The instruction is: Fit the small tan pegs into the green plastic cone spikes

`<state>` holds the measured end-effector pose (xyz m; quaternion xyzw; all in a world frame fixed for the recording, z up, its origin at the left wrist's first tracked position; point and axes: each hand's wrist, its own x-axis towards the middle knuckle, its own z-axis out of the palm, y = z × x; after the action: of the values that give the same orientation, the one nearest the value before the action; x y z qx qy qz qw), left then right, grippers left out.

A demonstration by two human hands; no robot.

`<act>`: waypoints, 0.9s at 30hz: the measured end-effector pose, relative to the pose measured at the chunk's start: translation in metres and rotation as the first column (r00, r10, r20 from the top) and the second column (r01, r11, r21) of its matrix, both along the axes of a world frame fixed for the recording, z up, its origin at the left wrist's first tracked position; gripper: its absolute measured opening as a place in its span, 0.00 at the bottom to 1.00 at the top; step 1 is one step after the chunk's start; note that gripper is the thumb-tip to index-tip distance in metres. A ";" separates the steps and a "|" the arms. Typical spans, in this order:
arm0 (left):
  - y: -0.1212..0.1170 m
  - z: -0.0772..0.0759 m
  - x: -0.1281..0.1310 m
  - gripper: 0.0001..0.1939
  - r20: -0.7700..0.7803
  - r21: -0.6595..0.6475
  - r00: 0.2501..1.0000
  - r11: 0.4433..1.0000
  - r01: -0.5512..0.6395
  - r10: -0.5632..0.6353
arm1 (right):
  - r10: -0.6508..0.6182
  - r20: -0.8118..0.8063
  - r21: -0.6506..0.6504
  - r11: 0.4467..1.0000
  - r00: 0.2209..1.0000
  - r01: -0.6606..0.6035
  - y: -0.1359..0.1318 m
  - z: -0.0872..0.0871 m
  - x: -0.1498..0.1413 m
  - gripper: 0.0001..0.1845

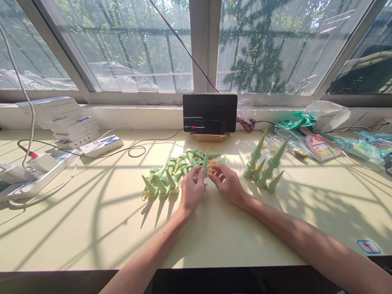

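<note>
My left hand (193, 190) is closed around the base of a pale green plastic spike (206, 158), which stands point up between finger and thumb. Close to its right, my right hand (229, 184) has its fingers loosely curled and apart, with the fingertips by small yellowish pieces (211, 164). Beyond both hands lies a pile of green spiked parts with collars (183, 163). Three short green cones (163, 187) stand in a row at the pile's left front. On the right, a group of green spikes (269, 171) stands upright, some of them stacked tall.
A dark tablet (210, 110) stands at the back, with a phone (210, 127) before it on a cardboard stand (210, 138). White boxes (73, 122) and a power strip (39, 175) with cables occupy the left. Plastic bags (327, 143) lie at the right, near a box cutter (299, 154).
</note>
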<state>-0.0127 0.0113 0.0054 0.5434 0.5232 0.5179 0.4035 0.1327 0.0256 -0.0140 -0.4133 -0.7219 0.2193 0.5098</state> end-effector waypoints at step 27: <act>-0.002 0.000 -0.004 0.20 0.013 0.013 0.996 0.996 0.093 -0.093 | -0.022 0.008 0.021 1.000 1.000 0.022 0.005 -0.009 0.004 0.11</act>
<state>-0.0163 0.0096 0.0057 0.5660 0.4914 0.5055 0.4274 0.1363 0.0308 -0.0230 -0.4168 -0.7217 0.2043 0.5135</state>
